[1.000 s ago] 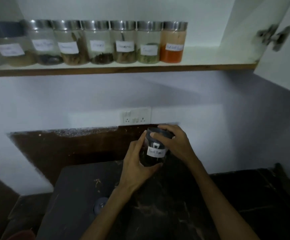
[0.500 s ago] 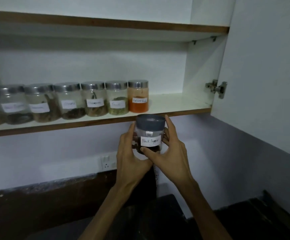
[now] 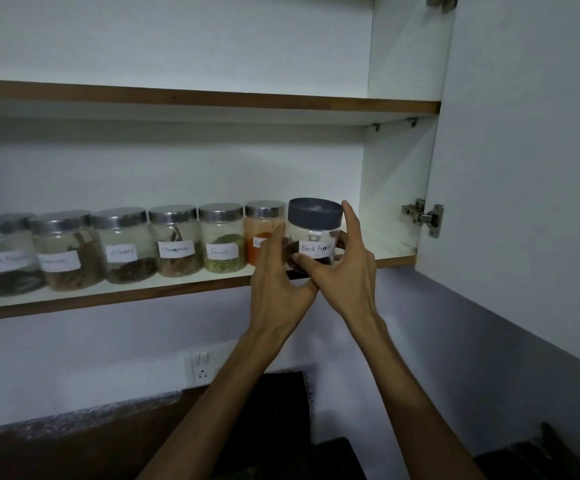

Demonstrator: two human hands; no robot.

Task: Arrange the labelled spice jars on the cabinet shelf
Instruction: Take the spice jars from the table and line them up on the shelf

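Head view: both hands' fingers (image 3: pixel 350 220) around Black Pepper jar (image 3: pixel 314 233).

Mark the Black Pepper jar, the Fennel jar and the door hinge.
Black Pepper jar (image 3: pixel 316 248), head view, on its white label.
Fennel jar (image 3: pixel 223 251), head view, on its label.
door hinge (image 3: pixel 424 216), head view, on the metal arm.

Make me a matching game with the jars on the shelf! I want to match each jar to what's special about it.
Things:
1. Black Pepper jar
2. Fennel jar
3. Cloves jar
4. orange powder jar

Descriptions:
A. green bits inside
B. dark grey plastic lid, held in both hands
C. partly hidden behind the left hand
D. dark bits inside, silver lid

Pairs: 1-B, 2-A, 3-D, 4-C
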